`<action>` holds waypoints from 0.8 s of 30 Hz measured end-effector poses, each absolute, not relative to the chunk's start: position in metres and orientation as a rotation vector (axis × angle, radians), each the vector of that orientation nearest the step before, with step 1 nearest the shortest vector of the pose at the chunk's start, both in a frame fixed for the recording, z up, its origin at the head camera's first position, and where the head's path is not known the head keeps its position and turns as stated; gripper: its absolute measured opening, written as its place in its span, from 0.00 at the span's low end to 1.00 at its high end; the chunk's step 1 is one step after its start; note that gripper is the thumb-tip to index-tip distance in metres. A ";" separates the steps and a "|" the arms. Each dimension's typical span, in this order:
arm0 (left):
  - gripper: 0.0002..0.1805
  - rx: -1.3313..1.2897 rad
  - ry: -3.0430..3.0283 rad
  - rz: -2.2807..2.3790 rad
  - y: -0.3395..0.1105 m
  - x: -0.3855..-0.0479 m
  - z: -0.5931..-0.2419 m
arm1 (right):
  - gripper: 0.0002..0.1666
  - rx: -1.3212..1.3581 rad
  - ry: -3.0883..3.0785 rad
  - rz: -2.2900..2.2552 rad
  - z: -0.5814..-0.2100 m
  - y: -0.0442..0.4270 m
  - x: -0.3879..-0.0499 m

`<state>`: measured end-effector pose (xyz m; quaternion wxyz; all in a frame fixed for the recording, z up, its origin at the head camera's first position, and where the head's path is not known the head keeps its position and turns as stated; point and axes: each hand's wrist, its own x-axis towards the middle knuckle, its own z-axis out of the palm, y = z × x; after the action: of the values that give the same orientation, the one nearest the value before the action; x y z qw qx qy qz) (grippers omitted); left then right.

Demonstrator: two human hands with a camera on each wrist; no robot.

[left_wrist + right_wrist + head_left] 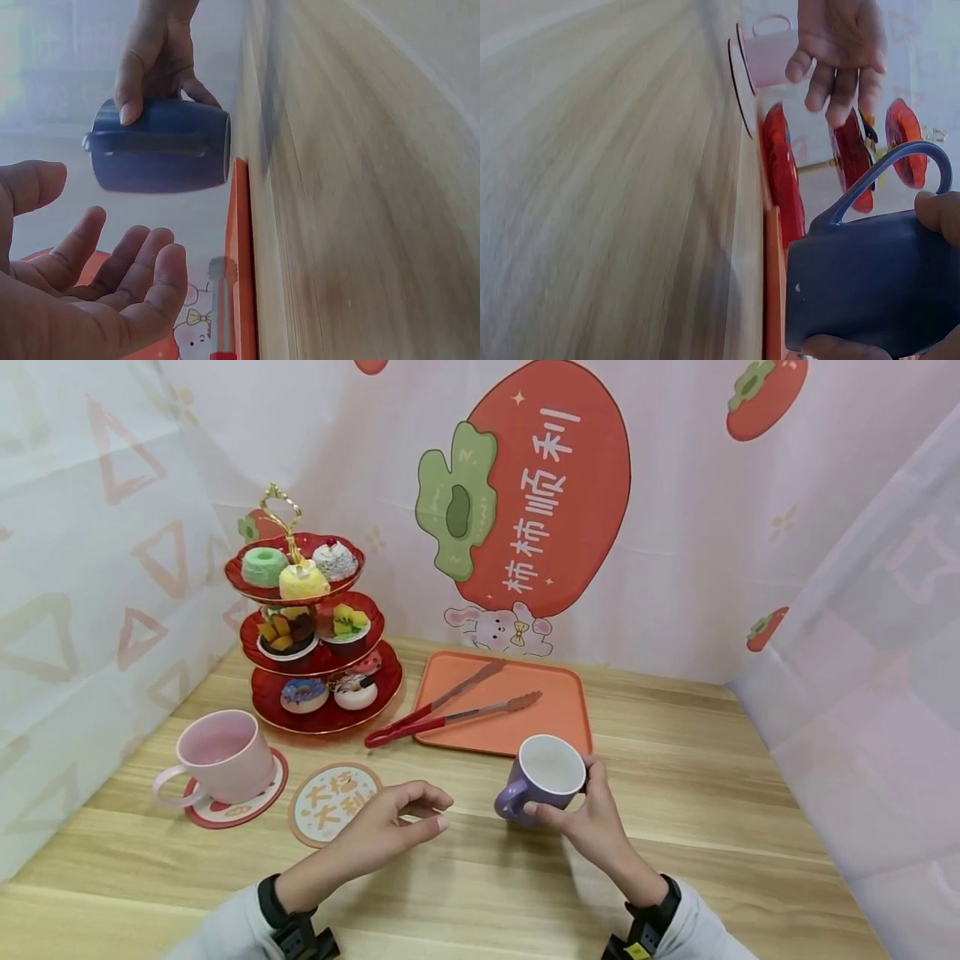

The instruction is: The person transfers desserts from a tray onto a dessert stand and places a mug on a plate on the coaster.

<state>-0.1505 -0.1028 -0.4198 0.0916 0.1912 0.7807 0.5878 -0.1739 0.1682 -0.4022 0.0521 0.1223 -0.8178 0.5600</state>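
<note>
A purple mug [542, 777] with a white inside is held in my right hand [592, 818], thumb near its handle and fingers round the far side. In the left wrist view the mug [161, 146] is upright relative to the tabletop, its base slightly above the wood. My left hand [393, 822] hovers to the left of it, palm turned inward, fingers loosely bent and holding nothing. Partly behind that hand lies a round coaster [322, 802] with orange characters.
A pink mug [228, 760] stands on a red-rimmed coaster [281, 777] at left. Behind it rises a three-tier red stand [322, 722] bearing toy cakes. Red-handled tongs [420, 725] lie across an orange tray [558, 718]. Printed cloth [675, 568] surrounds the table.
</note>
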 end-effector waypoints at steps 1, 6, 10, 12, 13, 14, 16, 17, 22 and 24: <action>0.13 0.567 2.314 1.748 -0.101 -0.151 -0.420 | 0.45 0.389 -2.485 1.705 -0.400 0.165 -0.172; 0.16 0.548 2.238 1.785 -0.089 -0.155 -0.421 | 0.47 0.452 -2.480 1.707 -0.399 0.152 -0.168; 0.17 0.514 2.152 1.844 -0.081 -0.158 -0.424 | 0.47 0.470 -2.470 1.706 -0.401 0.145 -0.167; 0.17 0.501 2.120 1.880 -0.078 -0.159 -0.424 | 0.47 0.469 -2.465 1.715 -0.403 0.142 -0.167; 0.16 0.499 2.104 1.899 -0.077 -0.159 -0.424 | 0.47 0.468 -2.465 1.717 -0.404 0.141 -0.167; 0.16 0.502 2.091 1.917 -0.075 -0.159 -0.425 | 0.47 0.466 -2.467 1.720 -0.404 0.140 -0.167; 0.16 0.502 2.063 1.945 -0.073 -0.159 -0.425 | 0.46 0.465 -2.472 1.721 -0.405 0.138 -0.166; 0.16 0.503 2.051 1.957 -0.072 -0.159 -0.425 | 0.46 0.466 -2.473 1.723 -0.405 0.137 -0.166; 0.13 0.505 2.035 1.992 -0.068 -0.158 -0.426 | 0.46 0.472 -2.473 1.716 -0.406 0.134 -0.165; 0.13 0.497 2.037 2.005 -0.067 -0.158 -0.427 | 0.46 0.478 -2.468 1.710 -0.406 0.133 -0.166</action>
<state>-0.1579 -0.0670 -0.4265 0.1201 0.1701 0.6970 0.6862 -0.1657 0.1329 -0.4064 0.0505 0.1570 -0.8107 0.5617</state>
